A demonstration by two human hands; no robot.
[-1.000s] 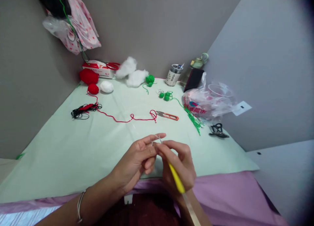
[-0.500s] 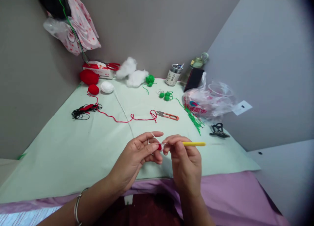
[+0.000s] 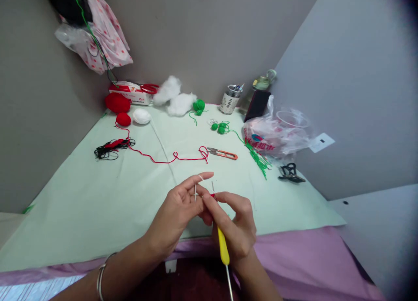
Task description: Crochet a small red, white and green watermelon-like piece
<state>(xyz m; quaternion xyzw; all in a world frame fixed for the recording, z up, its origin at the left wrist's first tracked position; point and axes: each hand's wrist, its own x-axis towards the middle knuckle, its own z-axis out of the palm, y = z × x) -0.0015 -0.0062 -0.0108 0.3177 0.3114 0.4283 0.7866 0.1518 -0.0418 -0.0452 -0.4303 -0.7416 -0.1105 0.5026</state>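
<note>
My left hand point(image 3: 183, 205) pinches a small red crochet piece point(image 3: 212, 195), mostly covered by fingers. White yarn point(image 3: 195, 192) loops over its raised index finger. My right hand point(image 3: 237, 225) is closed on a crochet hook point(image 3: 224, 246) with a yellow handle, which points down toward me with a metal shaft below it. A thin metal tip stands up just beyond the piece. The thumb and index finger of my right hand also touch the piece. Past my hands lie orange-handled thread snips point(image 3: 222, 153) and a strand of red yarn point(image 3: 153, 159).
White yarn ball point(image 3: 141, 116), red yarn balls point(image 3: 117, 103), white stuffing point(image 3: 181, 104) and green balls point(image 3: 198, 105) lie at the back. A pen cup point(image 3: 228, 101), phone point(image 3: 257, 105), plastic bag point(image 3: 267, 135), green strands point(image 3: 257, 159) and black claw clip point(image 3: 290, 174) are rightward.
The hook has swung from pointing right to pointing down toward me. My right hand has turned and moved left, and its fingers now meet the piece.
</note>
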